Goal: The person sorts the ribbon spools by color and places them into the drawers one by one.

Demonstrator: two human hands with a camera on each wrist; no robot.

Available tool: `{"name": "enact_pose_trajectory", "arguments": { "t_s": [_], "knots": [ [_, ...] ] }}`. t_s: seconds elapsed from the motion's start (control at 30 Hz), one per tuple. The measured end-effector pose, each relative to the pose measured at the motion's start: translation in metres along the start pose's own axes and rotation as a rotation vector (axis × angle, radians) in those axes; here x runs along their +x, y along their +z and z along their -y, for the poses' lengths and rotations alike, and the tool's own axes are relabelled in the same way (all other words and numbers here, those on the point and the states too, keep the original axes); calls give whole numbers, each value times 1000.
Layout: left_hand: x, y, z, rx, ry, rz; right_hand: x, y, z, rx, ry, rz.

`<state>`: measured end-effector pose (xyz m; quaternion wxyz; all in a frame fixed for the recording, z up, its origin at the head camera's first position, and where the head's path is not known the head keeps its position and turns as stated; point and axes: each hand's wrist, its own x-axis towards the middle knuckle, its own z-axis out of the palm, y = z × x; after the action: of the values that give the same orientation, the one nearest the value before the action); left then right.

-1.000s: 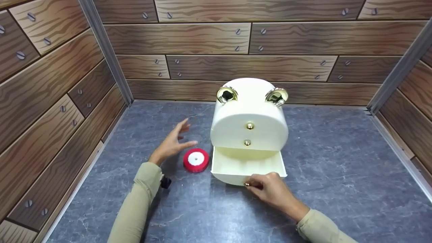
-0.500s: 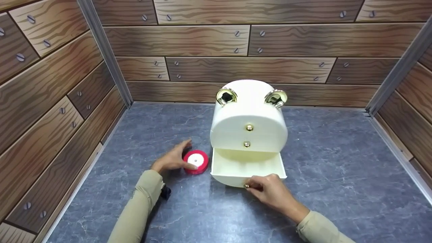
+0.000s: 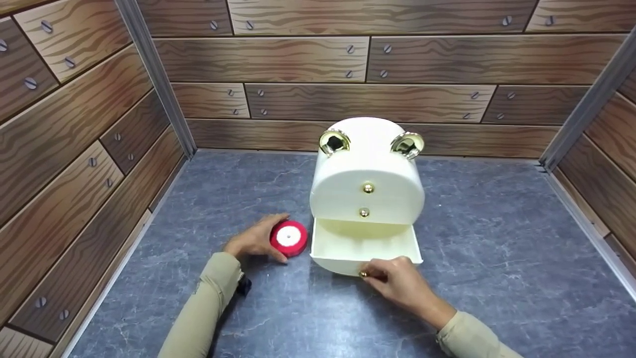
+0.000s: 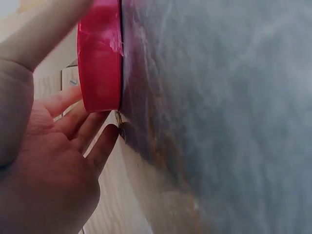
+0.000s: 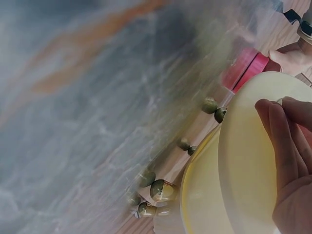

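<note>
A roll of red ribbon (image 3: pixel 288 236) with a white centre lies flat on the grey marbled surface. Around its left side is my left hand (image 3: pixel 256 239), thumb on the near edge and fingers along the far edge. The left wrist view shows the ribbon's red side (image 4: pixel 100 63) between thumb and fingers. With thumb and fingertips my right hand (image 3: pixel 397 281) pinches the small gold knob (image 3: pixel 363 273) of the bottom drawer (image 3: pixel 343 267). That drawer is pulled out of a white rounded cabinet (image 3: pixel 338 194), and nothing shows inside it.
Two more gold knobs mark the cabinet's front, an upper knob (image 3: pixel 367 188) and a lower knob (image 3: pixel 364 212). Gold ring-like pieces (image 3: pixel 407 144) stick out near its top. Wood-patterned walls (image 3: pixel 308 102) enclose the surface at the back and both sides.
My left hand has come down and toward me onto the ribbon roll, its thumb shifting from over the top to the near edge. The right hand and drawer stay put.
</note>
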<state>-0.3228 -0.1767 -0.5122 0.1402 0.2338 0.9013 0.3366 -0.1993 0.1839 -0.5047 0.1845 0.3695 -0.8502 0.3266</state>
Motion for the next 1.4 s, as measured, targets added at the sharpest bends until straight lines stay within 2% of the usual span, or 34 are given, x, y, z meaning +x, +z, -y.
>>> {"name": "enact_pose_trajectory", "arguments": {
  "t_s": [0.3,0.53,0.77,0.93,1.13,1.4],
  "knots": [
    [1,1,-3,9,25,-5,1,0,2,6,-14,1],
    [1,3,-3,16,42,-21,0,0,2,19,30,14],
    [-3,2,-5,42,64,-39,-1,1,2,8,28,14],
    [-8,-2,-6,40,81,-83,0,1,0,13,19,13],
    [-18,-8,-11,-29,120,-150,-1,2,0,13,12,8],
    [-28,-16,-25,-103,140,-245,-1,0,2,-2,37,18]
  ]
}}
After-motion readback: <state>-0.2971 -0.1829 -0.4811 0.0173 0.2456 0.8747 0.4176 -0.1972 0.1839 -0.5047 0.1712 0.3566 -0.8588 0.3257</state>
